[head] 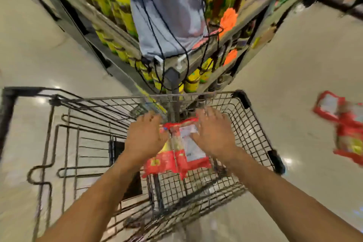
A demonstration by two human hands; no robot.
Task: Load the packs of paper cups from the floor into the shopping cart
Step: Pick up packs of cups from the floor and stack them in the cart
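A red pack of paper cups with a white label sits inside the wire shopping cart, over its basket. My left hand lies on the pack's left side and my right hand on its right side, fingers spread along it. More red packs of paper cups lie on the floor to the right of the cart, blurred by motion.
A shelf unit with yellow-green jars and orange tags stands right behind the cart's far end. A grey cloth bag with black cords hangs at its corner. Pale tiled floor lies on both sides.
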